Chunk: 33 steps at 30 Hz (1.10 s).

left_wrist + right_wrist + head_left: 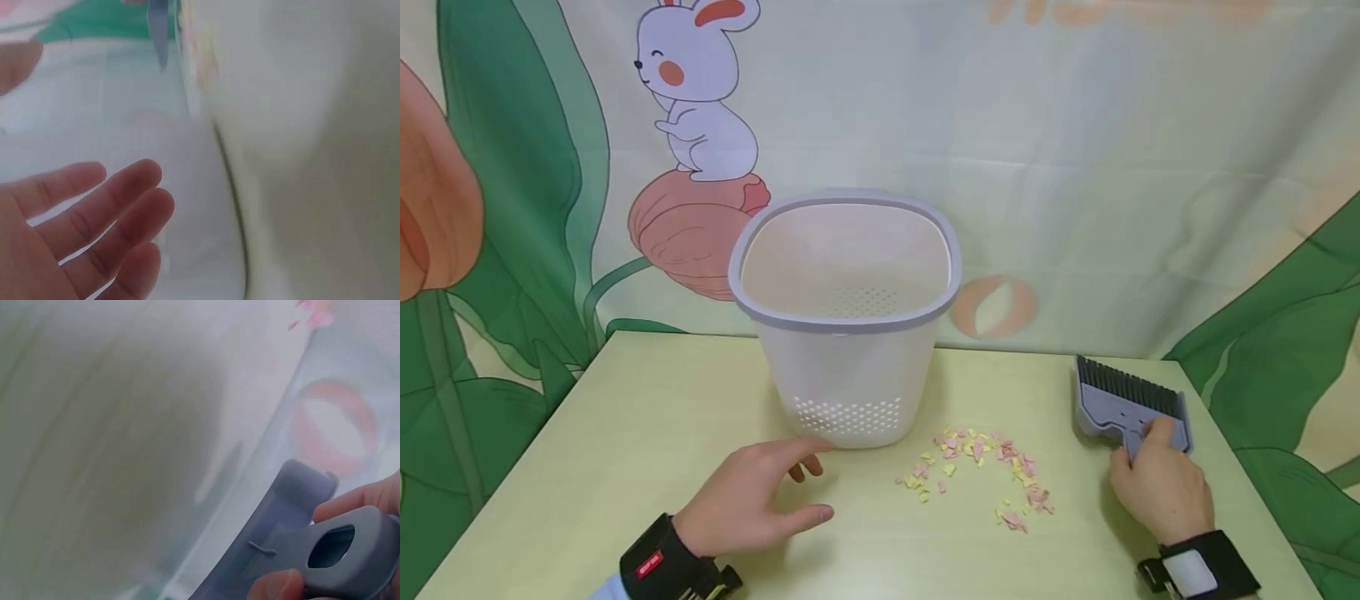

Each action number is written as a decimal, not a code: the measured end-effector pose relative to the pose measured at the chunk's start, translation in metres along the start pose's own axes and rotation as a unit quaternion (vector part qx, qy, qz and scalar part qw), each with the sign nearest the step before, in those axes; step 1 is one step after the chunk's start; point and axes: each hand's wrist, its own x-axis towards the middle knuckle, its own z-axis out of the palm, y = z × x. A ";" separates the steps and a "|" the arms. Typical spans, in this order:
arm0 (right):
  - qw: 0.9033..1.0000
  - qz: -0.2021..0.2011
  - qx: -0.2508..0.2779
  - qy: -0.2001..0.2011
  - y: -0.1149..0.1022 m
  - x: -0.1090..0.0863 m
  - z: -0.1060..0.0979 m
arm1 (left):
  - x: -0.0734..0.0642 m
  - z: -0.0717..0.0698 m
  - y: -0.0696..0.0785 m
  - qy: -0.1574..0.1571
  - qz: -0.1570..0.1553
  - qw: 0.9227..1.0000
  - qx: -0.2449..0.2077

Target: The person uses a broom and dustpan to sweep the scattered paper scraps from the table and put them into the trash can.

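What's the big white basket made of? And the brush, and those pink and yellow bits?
The basket looks like smooth plastic, with neat holes and a molded rim. The brush seems plastic, softly shiny; its straight dark bristles, perhaps nylon. The bits, flat and ragged, may be matte paper; too small to tell.

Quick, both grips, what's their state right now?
Left grip: open, holding nothing, near the white basket.
Right grip: closed, holding the black-bristled brush by its handle.
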 end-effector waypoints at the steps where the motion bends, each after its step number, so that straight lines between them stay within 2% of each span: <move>1: 1.000 -0.006 0.002 0.008 -0.006 -0.003 0.000 | 0.003 0.003 0.005 -0.011 0.003 1.000 -0.014; 5: 1.000 -0.026 0.006 0.012 -0.034 -0.018 -0.002 | 0.019 0.017 0.026 -0.050 0.026 0.996 -0.068; 8: 0.999 -0.045 0.011 0.012 -0.055 -0.032 -0.002 | 0.031 0.031 0.041 -0.077 0.040 0.988 -0.126; 10: 0.998 -0.061 0.016 0.011 -0.068 -0.041 -0.001 | 0.038 0.042 0.053 -0.101 0.036 0.977 -0.186; 12: 0.997 -0.073 0.020 0.005 -0.080 -0.049 -0.001 | 0.045 0.054 0.065 -0.122 0.027 0.961 -0.246; 13: 0.997 -0.075 0.022 -0.001 -0.086 -0.053 -0.001 | 0.048 0.060 0.072 -0.135 0.014 0.949 -0.283; 14: 0.997 -0.075 0.022 -0.010 -0.092 -0.057 -0.001 | 0.052 0.066 0.079 -0.148 -0.002 0.934 -0.324; 16: 0.997 -0.074 0.023 -0.025 -0.103 -0.065 -0.002 | 0.059 0.078 0.093 -0.167 -0.041 0.898 -0.405; 17: 0.997 -0.073 0.020 -0.028 -0.108 -0.069 -0.002 | 0.063 0.084 0.100 -0.173 -0.066 0.875 -0.448; 19: 0.997 -0.073 0.014 -0.029 -0.118 -0.076 -0.001 | 0.069 0.094 0.114 -0.178 -0.120 0.823 -0.526; 20: 0.997 -0.077 0.010 -0.024 -0.122 -0.081 0.000 | 0.072 0.099 0.121 -0.175 -0.143 0.802 -0.554; 22: 0.996 -0.090 0.006 -0.002 -0.129 -0.089 0.004 | 0.076 0.107 0.132 -0.167 -0.183 0.763 -0.597; 23: 0.995 -0.095 0.002 0.009 -0.132 -0.094 0.006 | 0.078 0.110 0.137 -0.161 -0.202 0.749 -0.611; 24: 0.995 -0.102 0.002 0.021 -0.135 -0.098 0.007 | 0.079 0.113 0.141 -0.155 -0.215 0.740 -0.618; 26: 0.992 -0.118 -0.001 0.047 -0.139 -0.105 0.011 | 0.080 0.118 0.146 -0.143 -0.237 0.728 -0.627; 27: 0.990 -0.125 -0.002 0.060 -0.141 -0.108 0.013 | 0.079 0.119 0.149 -0.138 -0.244 0.725 -0.629; 28: 0.989 -0.129 -0.004 0.069 -0.143 -0.111 0.015 | 0.078 0.120 0.150 -0.131 -0.250 0.726 -0.627; 30: 0.988 -0.132 -0.008 0.082 -0.146 -0.116 0.017 | 0.076 0.120 0.152 -0.123 -0.257 0.732 -0.619; 32: 0.987 -0.130 -0.016 0.088 -0.148 -0.121 0.018 | 0.072 0.118 0.152 -0.120 -0.251 0.744 -0.608; 33: 0.987 -0.129 -0.022 0.091 -0.149 -0.124 0.019 | 0.070 0.116 0.152 -0.124 -0.243 0.752 -0.600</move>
